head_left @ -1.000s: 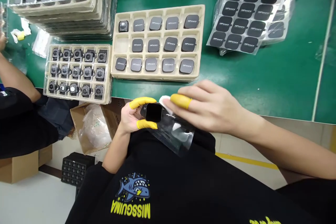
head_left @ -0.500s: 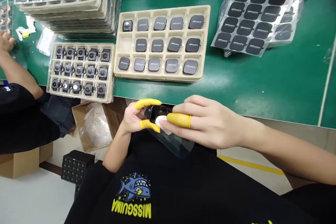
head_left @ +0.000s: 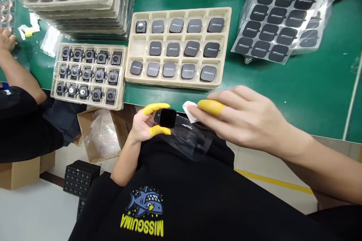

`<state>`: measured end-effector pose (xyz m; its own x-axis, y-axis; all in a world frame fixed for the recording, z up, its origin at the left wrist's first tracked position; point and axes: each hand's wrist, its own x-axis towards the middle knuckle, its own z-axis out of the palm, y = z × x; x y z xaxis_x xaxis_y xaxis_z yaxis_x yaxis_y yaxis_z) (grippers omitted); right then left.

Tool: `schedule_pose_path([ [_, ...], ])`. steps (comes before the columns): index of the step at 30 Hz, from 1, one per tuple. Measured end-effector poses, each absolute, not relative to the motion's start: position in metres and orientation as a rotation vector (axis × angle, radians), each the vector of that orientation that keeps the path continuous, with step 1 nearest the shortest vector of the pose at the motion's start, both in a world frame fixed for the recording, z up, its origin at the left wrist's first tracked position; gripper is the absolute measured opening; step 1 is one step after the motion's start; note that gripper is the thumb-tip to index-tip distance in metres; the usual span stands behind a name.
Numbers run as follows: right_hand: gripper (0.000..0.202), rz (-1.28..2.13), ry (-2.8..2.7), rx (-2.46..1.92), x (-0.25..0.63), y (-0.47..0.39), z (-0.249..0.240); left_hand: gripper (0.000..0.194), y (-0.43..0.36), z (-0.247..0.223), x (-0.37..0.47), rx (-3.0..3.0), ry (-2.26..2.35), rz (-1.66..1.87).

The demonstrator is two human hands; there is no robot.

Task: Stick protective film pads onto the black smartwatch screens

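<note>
A black square watch (head_left: 167,118) with a dark screen is gripped between the yellow-covered fingertips of my left hand (head_left: 145,122), near the table's front edge. Clear film (head_left: 192,141) hangs beside the watch over my dark shirt. My right hand (head_left: 243,116), one finger in a yellow cover, pinches a small white cloth (head_left: 190,111) to the right of the watch, apart from it. Beyond my hands lies a beige tray (head_left: 178,83) with dark labelled squares in most compartments and a watch body (head_left: 140,27) in its back left one.
Left of that tray stands another tray (head_left: 85,101) of watch bodies, with tall stacked trays (head_left: 93,19) behind. Label sheets (head_left: 261,30) lie at the back right. Another person's arm (head_left: 19,75) rests at the far left. An open carton (head_left: 106,135) is below the table.
My right hand has moved right and away from the watch with the white cloth, uncovering the dark screen. My left hand still holds the watch. The view has shifted slightly.
</note>
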<state>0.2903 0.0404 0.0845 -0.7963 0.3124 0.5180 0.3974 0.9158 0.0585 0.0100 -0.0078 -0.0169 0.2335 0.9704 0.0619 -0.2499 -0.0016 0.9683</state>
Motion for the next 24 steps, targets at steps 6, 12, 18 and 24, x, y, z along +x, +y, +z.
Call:
schedule_pose_path([
  [6,0.022,-0.006,-2.478,-0.466,0.292,0.029,0.096,0.079,-0.004,-0.013,0.011,1.257,0.789,1.246],
  [12,0.023,0.049,-2.563,-0.367,0.278,0.025,0.102,0.079,-0.008,-0.008,0.014,1.199,0.779,1.211],
  [18,0.020,-0.058,-2.598,-0.325,0.262,0.032,0.087,0.076,-0.008,-0.013,0.014,1.244,0.756,1.123],
  [24,0.022,-0.252,-2.661,-0.472,0.265,0.042,0.086,0.073,-0.008,-0.017,0.015,1.163,0.836,1.175],
])
